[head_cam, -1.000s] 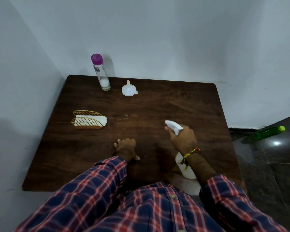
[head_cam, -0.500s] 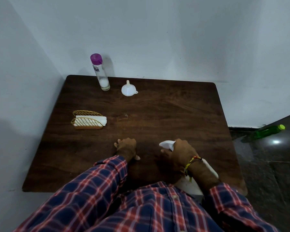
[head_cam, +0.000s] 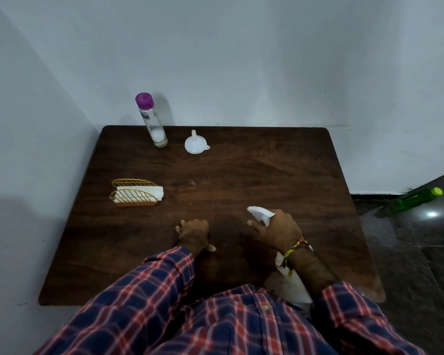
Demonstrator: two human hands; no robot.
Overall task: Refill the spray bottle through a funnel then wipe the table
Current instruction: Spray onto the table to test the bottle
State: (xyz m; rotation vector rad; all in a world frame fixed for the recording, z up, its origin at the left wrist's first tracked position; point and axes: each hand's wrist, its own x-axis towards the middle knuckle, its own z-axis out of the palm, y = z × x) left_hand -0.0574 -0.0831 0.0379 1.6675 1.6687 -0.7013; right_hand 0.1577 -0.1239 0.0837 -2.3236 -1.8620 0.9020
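My right hand [head_cam: 277,233] grips the neck of a white spray bottle [head_cam: 260,215] at the near right of the dark wooden table [head_cam: 241,170]. Its nozzle points left and its body runs back under my wrist toward the table's near edge. My left hand [head_cam: 194,233] rests on the table in a loose fist, holding nothing. A white funnel [head_cam: 195,143] lies spout-up near the far edge. To its left stands a clear refill bottle [head_cam: 151,120] with a purple cap and a little liquid in its base.
A gold wire holder with white napkins [head_cam: 136,193] sits at the table's left. Walls close off the far and left sides. A green bottle [head_cam: 418,198] lies on the dark floor to the right.
My right hand drew the spray bottle back and down toward me, then lifted it slightly forward again. The left hand stayed in place.
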